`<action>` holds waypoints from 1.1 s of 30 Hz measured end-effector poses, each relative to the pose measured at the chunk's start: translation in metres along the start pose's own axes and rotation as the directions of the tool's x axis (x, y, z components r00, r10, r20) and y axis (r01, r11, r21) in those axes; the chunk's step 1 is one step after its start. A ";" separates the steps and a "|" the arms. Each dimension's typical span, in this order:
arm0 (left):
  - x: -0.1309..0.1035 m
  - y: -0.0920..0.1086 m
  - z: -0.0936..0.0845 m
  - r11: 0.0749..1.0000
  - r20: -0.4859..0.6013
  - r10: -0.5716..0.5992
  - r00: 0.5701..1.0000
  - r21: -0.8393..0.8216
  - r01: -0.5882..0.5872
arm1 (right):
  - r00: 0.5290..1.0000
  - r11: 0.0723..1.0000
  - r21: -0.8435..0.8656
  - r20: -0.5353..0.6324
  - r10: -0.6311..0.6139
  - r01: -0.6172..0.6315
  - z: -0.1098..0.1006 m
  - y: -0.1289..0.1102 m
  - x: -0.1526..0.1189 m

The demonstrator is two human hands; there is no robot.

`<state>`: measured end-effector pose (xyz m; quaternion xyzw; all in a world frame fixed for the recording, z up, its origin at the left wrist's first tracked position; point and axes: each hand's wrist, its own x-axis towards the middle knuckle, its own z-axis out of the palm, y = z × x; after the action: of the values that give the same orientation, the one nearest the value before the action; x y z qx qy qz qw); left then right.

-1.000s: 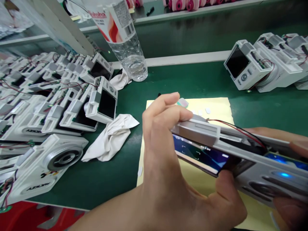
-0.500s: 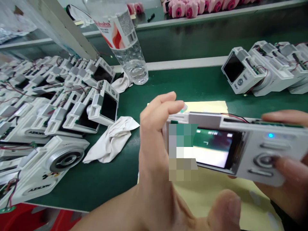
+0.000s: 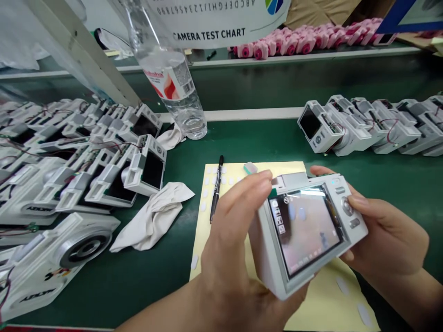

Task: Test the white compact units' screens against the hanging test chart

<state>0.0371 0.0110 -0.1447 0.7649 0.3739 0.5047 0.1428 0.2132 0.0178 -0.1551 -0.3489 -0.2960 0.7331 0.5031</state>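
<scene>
A white digital camera (image 3: 308, 230) is held tilted between both hands, its lit screen turned towards me. My left hand (image 3: 235, 244) wraps around its left end, with the index finger on the top edge. My right hand (image 3: 384, 230) grips the other end, its thumb against the round button pad. Beneath the camera lies a yellow sheet (image 3: 207, 240) bearing small pale stickers. On that sheet rest a black pen (image 3: 217, 189) and a small white and green block (image 3: 250, 168).
Rows of white cameras with exposed wires (image 3: 86, 170) fill the left. More white cameras (image 3: 360, 124) line the back right. A water bottle (image 3: 180, 92) and a crumpled white cloth (image 3: 155, 214) stand between. Behind are a camera test chart (image 3: 214, 27) and pink cameras (image 3: 308, 39).
The camera has swung from nearly level to tilted, showing its full screen, and the screen picture differs. My left fingers have closed around its end. The view has risen, revealing the chart and pen.
</scene>
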 end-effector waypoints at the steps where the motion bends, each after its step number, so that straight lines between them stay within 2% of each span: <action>1: -0.001 -0.001 0.000 1.000 -0.006 0.018 1.000 -0.015 -0.019 | 1.000 1.000 0.025 -0.003 -0.003 0.003 0.000 0.001 0.001; 3: -0.002 -0.004 0.001 0.997 -0.007 0.066 0.998 -0.045 -0.066 | 1.000 0.996 0.084 -0.022 -0.007 0.008 -0.003 0.001 0.002; 6: -0.003 -0.012 0.004 0.988 0.015 0.151 0.988 -0.046 -0.150 | 0.998 0.998 0.050 -0.050 -0.046 0.049 -0.008 0.001 0.007; 10: -0.001 -0.025 0.008 0.961 0.005 0.250 0.968 0.121 -0.249 | 0.993 0.993 -0.022 -0.011 -0.116 0.116 -0.016 -0.002 0.016; 14: 0.003 -0.038 0.012 0.944 -0.002 0.190 0.982 0.273 -0.183 | 0.987 0.982 -0.098 0.029 -0.159 0.161 -0.024 -0.003 0.023; 19: 0.004 -0.051 0.014 0.952 0.031 0.167 0.985 0.254 -0.169 | 0.982 0.971 -0.158 0.094 -0.166 0.180 -0.032 -0.001 0.027; 24: 0.005 -0.054 0.012 0.955 0.041 0.163 0.986 0.243 -0.168 | 0.992 0.984 -0.150 0.098 -0.083 0.097 -0.036 -0.001 0.032; 29: 0.007 -0.043 0.009 0.942 0.014 0.257 0.966 0.217 -0.254 | 0.994 0.988 -0.148 0.089 0.056 -0.042 -0.036 0.000 0.033; 33: 0.006 -0.037 0.008 0.920 -0.005 0.326 0.945 0.230 -0.316 | 0.994 0.991 -0.120 0.081 0.075 -0.065 -0.036 0.002 0.033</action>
<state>0.0299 0.0413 -0.1663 0.8160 0.3017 0.4917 -0.0379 0.2333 0.0518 -0.1844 -0.3564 -0.3472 0.7458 0.4429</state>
